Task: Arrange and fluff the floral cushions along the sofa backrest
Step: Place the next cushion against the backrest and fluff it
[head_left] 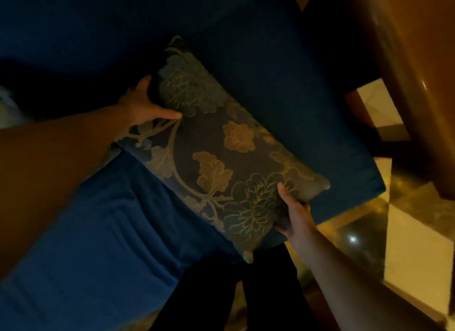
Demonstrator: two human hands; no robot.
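floral cushion (216, 155): rectangular, dark with gold flowers, lying slantwise over the blue sofa (283, 89) seat. left hand (145, 104): clasping its far short end. right hand (294, 212): clasping its near corner, thumb on top. tiled floor (403, 252): at right.

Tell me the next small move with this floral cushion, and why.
Probably tip the floral cushion upright against the blue sofa back. The left hand and right hand grip opposite ends, and it lies slanted across the seat, not yet leaning on the backrest.
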